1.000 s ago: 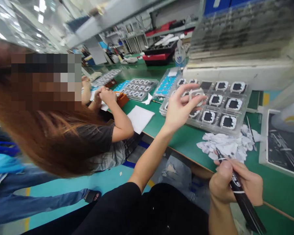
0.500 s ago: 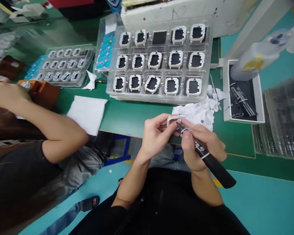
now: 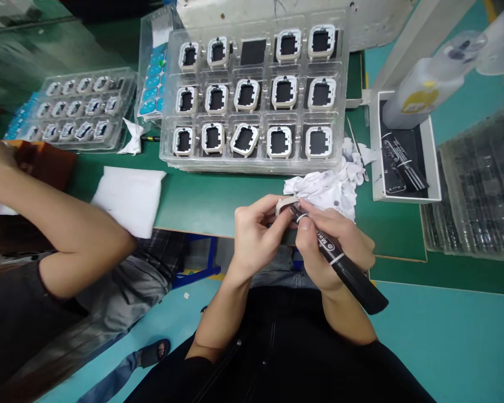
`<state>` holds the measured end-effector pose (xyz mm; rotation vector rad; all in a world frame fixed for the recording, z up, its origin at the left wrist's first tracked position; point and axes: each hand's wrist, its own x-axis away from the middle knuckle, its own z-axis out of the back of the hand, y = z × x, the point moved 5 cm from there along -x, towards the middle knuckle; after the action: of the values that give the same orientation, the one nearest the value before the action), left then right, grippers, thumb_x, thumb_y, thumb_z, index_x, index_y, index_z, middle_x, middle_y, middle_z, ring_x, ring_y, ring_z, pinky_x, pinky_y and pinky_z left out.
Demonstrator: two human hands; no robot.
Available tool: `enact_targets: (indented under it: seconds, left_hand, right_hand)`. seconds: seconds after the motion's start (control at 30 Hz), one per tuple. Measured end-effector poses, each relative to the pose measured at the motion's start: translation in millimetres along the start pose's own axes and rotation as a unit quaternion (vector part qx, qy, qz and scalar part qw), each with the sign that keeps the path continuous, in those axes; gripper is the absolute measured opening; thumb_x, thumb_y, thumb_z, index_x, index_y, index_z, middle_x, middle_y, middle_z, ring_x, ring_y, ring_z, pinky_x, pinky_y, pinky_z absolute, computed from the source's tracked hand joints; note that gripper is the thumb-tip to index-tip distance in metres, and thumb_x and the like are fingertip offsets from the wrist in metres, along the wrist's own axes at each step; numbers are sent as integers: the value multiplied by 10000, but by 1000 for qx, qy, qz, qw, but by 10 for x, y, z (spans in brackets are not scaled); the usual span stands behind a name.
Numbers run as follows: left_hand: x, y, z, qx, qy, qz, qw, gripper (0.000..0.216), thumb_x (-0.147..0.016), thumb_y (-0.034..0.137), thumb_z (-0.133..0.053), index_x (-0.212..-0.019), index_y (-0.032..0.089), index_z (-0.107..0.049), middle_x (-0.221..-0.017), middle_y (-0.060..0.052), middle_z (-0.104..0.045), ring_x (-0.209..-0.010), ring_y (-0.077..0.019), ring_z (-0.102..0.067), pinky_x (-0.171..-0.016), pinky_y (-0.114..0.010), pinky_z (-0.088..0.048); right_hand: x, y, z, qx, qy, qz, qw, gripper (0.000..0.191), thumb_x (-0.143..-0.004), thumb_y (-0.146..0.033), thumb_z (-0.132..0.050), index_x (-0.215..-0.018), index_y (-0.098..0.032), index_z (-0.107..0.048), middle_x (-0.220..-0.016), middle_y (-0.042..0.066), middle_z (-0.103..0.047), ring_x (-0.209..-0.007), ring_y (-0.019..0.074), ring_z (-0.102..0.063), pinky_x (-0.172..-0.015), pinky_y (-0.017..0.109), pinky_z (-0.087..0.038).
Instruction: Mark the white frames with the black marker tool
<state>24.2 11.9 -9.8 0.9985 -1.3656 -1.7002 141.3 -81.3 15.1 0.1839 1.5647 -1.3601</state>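
My left hand (image 3: 256, 229) is closed around a small white square frame part (image 3: 284, 205), held just off the near edge of the green bench. My right hand (image 3: 331, 243) grips a black marker pen (image 3: 344, 268), and its tip touches the white part. Right behind my hands lies a crumpled white cloth (image 3: 325, 187). Farther back stands a clear plastic tray (image 3: 256, 162) with three rows of the same white frames; one pocket in the back row has no frame in it.
A co-worker's arm (image 3: 54, 224) reaches in from the left, next to a white pad (image 3: 128, 198). Behind it lies a second tray of parts (image 3: 78, 109). At right are a white box with black inserts (image 3: 405, 162), a plastic bottle (image 3: 428, 92) and stacked clear trays (image 3: 479, 190).
My left hand took a white frame from the tray and brought it down to the bench edge. My right hand brought the marker tip onto it. The camera tilted down and slightly left.
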Motion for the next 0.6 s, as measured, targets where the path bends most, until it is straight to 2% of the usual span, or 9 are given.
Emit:
enact_targets:
  seconds: [0.4,0.6]
  left_hand:
    - [4,38,-5,-16,4,-9,1000,155,-1017,377,-789,-1027,234,-849,-887,-15,-805,-769,-180,-769,-668,-259,-634]
    - [8,41,-15,-8,4,1,1000,184,-1008,402,-796,-1000,223,-838,-884,-25,-809,-768,-190,-770,-666,-272,-643]
  right_hand:
    - [-2,-27,17,20,-3,-7,1000,208,-935,-66,-774,-1105,-184,-755,-1108,111,-843,-941,228,-850,-854,326,-722]
    - [6,-20,11,21,-8,-4,1000,218,-929,-57,-778,-1104,-184,-751,-1109,103,-842,-932,236,-851,-831,334,-730]
